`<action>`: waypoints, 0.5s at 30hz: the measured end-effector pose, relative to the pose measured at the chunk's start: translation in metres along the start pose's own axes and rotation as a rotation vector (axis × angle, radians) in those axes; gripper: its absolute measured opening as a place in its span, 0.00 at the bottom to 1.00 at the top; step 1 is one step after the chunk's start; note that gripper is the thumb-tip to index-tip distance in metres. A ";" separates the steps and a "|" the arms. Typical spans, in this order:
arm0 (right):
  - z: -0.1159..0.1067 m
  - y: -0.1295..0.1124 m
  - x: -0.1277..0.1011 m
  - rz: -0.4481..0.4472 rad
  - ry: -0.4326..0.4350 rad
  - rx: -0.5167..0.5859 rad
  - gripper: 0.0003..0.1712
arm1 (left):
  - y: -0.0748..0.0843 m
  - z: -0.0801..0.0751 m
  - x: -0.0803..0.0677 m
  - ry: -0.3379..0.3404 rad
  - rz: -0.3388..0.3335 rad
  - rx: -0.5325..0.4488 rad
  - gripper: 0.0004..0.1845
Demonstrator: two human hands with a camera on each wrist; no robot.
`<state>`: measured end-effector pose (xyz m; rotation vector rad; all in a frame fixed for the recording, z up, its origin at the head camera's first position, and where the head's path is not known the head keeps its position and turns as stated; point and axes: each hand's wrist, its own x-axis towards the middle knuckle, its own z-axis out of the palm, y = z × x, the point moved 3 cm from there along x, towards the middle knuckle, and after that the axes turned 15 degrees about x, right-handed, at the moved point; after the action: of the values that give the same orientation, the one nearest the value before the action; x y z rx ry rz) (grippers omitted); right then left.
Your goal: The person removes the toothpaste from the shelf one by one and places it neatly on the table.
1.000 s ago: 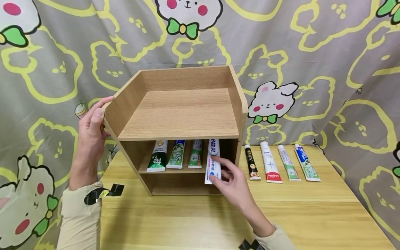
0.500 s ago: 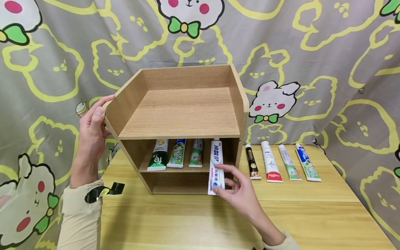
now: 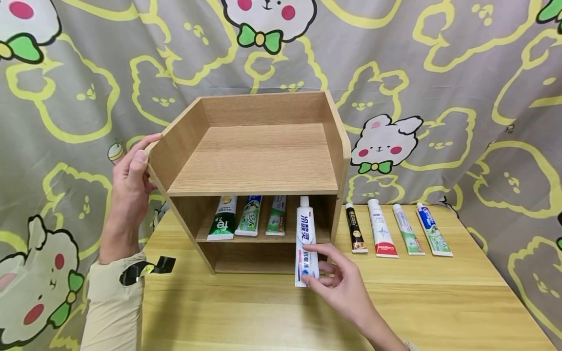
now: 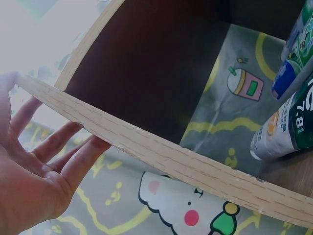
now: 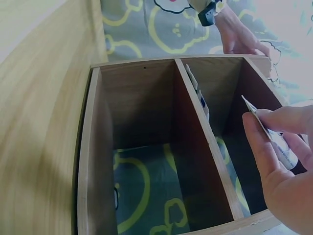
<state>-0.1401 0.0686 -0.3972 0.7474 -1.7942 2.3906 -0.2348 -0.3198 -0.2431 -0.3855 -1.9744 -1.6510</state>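
The white-and-blue toothpaste tube [image 3: 306, 229] was at the front of the wooden shelf unit [image 3: 254, 156], toward its right side. Its long axis ran front to back with respect to that unit: the cap pointed in toward the middle opening, and the flat crimped end stuck out in front, toward the person. Whether the cap sat just inside the opening or just before it could not be told, and the tilt was hard to judge.

The right hand [image 3: 344, 285] was the nearer one, on the tube itself. Its grip was pinching the tube between thumb and fingers close to the flat end, so most of the tube reached ahead of the grip, toward the shelf unit. The move seemed to turn on this: held by its tail, the tube lined up with the opening's depth, and a push or pull along that axis would probably need no twist of the wrist.

The left hand [image 3: 131, 180] was at the shelf unit's upper left side panel, well apart from the tube; its grip had the thumb at the panel's front edge and the fingers against the outer face.

Inside the shelf unit's middle opening, left of the held tube, a dark green tube [image 3: 221, 224] lay roughly parallel to it. To the shelf unit's right, a black tube [image 3: 356, 231] lay on the bench [image 3: 246, 312].
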 end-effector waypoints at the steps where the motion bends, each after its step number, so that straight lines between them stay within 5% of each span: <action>1: 0.000 -0.001 -0.001 -0.018 -0.005 -0.010 0.32 | 0.000 0.000 0.000 -0.002 0.001 -0.003 0.25; 15: -0.002 -0.014 -0.012 -0.108 -0.042 -0.016 0.31 | 0.000 0.000 0.001 -0.003 0.001 0.001 0.25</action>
<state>-0.1257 0.0777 -0.3905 0.8750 -1.7377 2.3062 -0.2353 -0.3201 -0.2430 -0.3878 -1.9770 -1.6493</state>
